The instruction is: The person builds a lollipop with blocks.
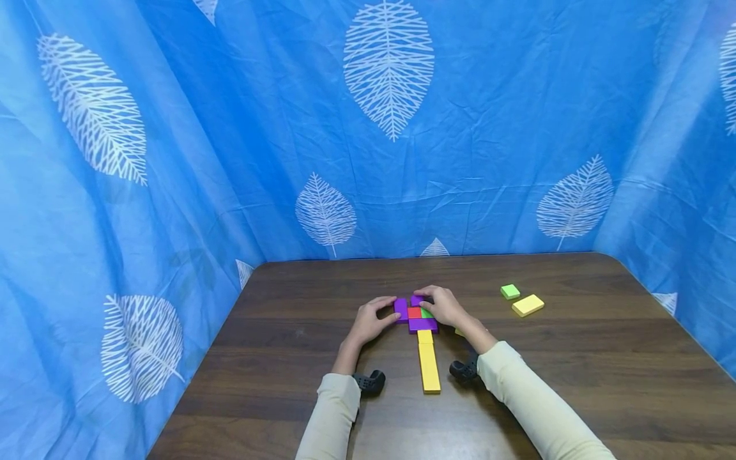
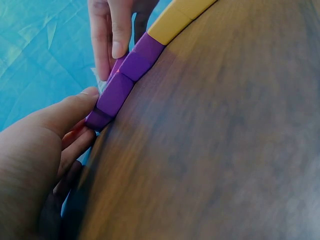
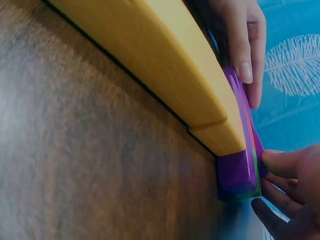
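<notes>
On the table lies a flat figure of coloured blocks. My left hand (image 1: pixel 370 321) pinches the upright purple block (image 1: pixel 400 310) at its left side, thumb near, fingers at the far end. The right hand (image 1: pixel 447 308) has thumb and index finger around the small purple block (image 1: pixel 416 300) at the back. Between the hands sit a red block (image 1: pixel 414 312) and a green block (image 1: pixel 426 314), the green partly covered by the right thumb. A wide purple block (image 1: pixel 423 326) lies in front of them. From it a short yellow block (image 1: pixel 425 337) and a long yellow block (image 3: pixel 165 60) run toward me.
A light green block (image 1: pixel 510 292) and a yellow block (image 1: pixel 528 305) lie apart at the back right. Another yellow piece (image 1: pixel 459 332) shows partly behind the right wrist. Blue leaf-print cloth (image 1: pixel 460 160) hangs around the wooden table (image 1: pixel 575 383). Each wrist wears a black device.
</notes>
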`<action>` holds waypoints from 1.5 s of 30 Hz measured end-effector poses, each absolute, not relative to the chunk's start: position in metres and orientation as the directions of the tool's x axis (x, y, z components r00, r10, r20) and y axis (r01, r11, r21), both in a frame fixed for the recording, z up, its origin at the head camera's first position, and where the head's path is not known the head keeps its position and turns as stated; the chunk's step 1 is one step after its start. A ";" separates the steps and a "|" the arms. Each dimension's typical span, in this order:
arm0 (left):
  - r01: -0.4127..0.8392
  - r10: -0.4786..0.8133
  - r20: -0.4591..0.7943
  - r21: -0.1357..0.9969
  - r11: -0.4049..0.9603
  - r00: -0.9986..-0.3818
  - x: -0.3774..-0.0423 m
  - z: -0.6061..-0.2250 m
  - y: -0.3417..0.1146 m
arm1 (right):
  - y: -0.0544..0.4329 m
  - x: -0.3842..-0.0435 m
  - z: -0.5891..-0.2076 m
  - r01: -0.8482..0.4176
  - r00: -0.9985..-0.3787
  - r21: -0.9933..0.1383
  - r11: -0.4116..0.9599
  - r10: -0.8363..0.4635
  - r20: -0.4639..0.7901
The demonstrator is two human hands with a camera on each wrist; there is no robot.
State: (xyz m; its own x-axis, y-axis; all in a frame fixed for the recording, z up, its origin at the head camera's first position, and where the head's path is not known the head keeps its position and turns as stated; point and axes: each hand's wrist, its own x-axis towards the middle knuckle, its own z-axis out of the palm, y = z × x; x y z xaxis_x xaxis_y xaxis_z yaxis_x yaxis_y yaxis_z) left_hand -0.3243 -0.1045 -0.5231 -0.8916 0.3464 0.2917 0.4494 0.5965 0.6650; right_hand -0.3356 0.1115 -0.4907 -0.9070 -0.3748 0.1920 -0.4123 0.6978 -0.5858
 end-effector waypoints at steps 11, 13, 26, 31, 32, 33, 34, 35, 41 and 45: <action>0.447 0.346 0.289 0.667 0.596 -0.893 -0.323 -0.523 -0.104 | 0.109 -0.334 -0.494 -0.433 -0.896 -0.570 0.698 -0.401 0.189; 0.442 0.344 0.284 0.673 0.594 -0.895 -0.323 -0.523 -0.104 | 0.109 -0.335 -0.494 -0.422 -0.900 -0.575 0.700 -0.397 0.177; 0.444 0.349 0.283 0.674 0.590 -0.893 -0.322 -0.522 -0.104 | 0.108 -0.333 -0.493 -0.431 -0.896 -0.570 0.699 -0.404 0.183; 0.434 0.344 0.274 0.681 0.589 -0.898 -0.322 -0.522 -0.105 | 0.108 -0.333 -0.493 -0.432 -0.896 -0.567 0.702 -0.406 0.180; 0.433 0.344 0.273 0.682 0.590 -0.898 -0.322 -0.522 -0.105 | 0.107 -0.333 -0.493 -0.431 -0.896 -0.567 0.702 -0.405 0.180; 0.431 0.344 0.270 0.682 0.591 -0.899 -0.323 -0.521 -0.105 | 0.107 -0.333 -0.493 -0.430 -0.897 -0.569 0.701 -0.405 0.179; 0.429 0.344 0.267 0.682 0.593 -0.900 -0.323 -0.521 -0.105 | 0.107 -0.333 -0.493 -0.430 -0.897 -0.570 0.700 -0.404 0.180; 0.429 0.345 0.266 0.681 0.594 -0.900 -0.323 -0.521 -0.105 | 0.107 -0.332 -0.493 -0.431 -0.896 -0.572 0.698 -0.404 0.182; 0.438 0.348 0.274 0.672 0.598 -0.896 -0.323 -0.522 -0.105 | 0.111 -0.328 -0.491 -0.439 -0.893 -0.588 0.679 -0.401 0.204; 0.436 0.345 0.275 0.669 0.602 -0.897 -0.323 -0.524 -0.104 | 0.120 -0.322 -0.483 -0.440 -0.895 -0.605 0.663 -0.382 0.232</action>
